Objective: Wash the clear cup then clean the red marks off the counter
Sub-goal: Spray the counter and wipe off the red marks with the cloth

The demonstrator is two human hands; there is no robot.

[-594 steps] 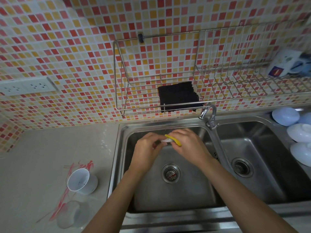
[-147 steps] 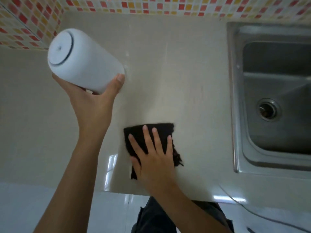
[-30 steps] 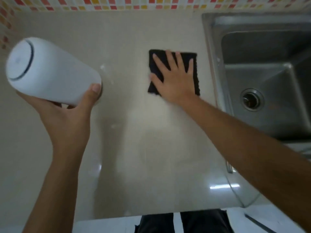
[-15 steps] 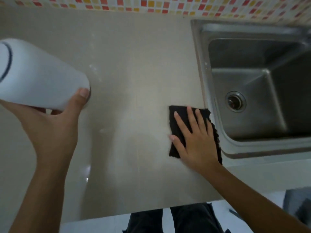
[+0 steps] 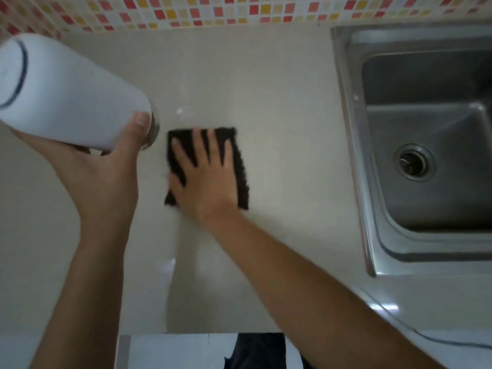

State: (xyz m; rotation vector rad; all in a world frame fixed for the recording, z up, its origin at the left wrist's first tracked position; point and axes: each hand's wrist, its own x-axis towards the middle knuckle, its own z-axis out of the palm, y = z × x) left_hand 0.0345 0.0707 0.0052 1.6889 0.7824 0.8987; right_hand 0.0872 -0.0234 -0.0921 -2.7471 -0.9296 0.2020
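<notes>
My left hand (image 5: 101,177) is closed around a white cup (image 5: 72,94), held tilted above the left part of the beige counter (image 5: 279,102). A greyish translucent rim (image 5: 154,129) shows at the white cup's mouth; whether it is the clear cup I cannot tell. My right hand (image 5: 207,182) lies flat with fingers spread on a black cloth (image 5: 241,166), pressing it onto the middle of the counter. No red marks show on the visible counter surface.
A steel sink (image 5: 351,145) with its drain (image 5: 414,162) takes up the right side. A mosaic tile wall (image 5: 213,9) runs along the back. The counter's front edge (image 5: 202,332) is close to my body.
My right hand has slid the black cloth left, away from the sink edge and toward the middle of the counter. My left hand still holds the white cup aloft.
</notes>
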